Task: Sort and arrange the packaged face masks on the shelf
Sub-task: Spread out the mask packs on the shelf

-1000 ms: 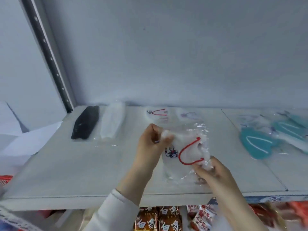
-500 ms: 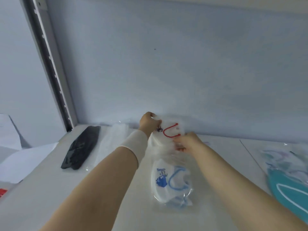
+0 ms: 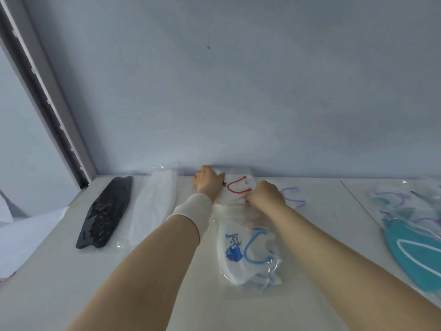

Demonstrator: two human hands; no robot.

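Observation:
A clear-packed white mask with a red ear loop [image 3: 237,187] lies at the back of the white shelf [image 3: 59,278], against the rear wall. My left hand [image 3: 208,182] grips its left edge and my right hand [image 3: 266,195] pinches its right edge. In front of it lies a packaged white mask with a blue ear loop and a blue cartoon print [image 3: 248,253]. A black mask [image 3: 106,212] and a plain white mask [image 3: 152,206] lie side by side at the left. A mask with a purple loop [image 3: 293,197] shows just right of my right hand.
A pile of teal and pale masks [image 3: 415,237] lies at the right, beyond a seam in the shelf. A grey slotted upright [image 3: 47,101] stands at the left back corner. White paper [image 3: 21,232] lies left of the shelf.
Both hands carried the red-loop mask from the shelf's front to the back wall and set it down there. The view moved closer, and the blue-loop mask now lies in front.

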